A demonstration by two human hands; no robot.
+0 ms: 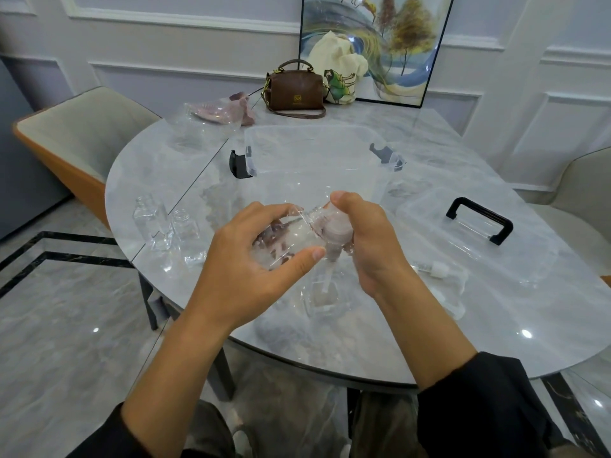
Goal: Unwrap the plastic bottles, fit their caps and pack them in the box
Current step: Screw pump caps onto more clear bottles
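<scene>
Clear plastic bottle (291, 236) clamped in my left grip (264, 246), pump cap (334, 229) pinched in my right grip (360, 239) beside its neck; I reckon loose wrap (295, 210) caught between could cross-thread it.

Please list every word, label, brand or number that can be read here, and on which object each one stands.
No text is readable.
On the brown handbag: a small gold stamp on the front, too blurred to read.
On the cloth bag: a printed figure, no letters visible.
On the bottle and pump cap: no label visible.
</scene>
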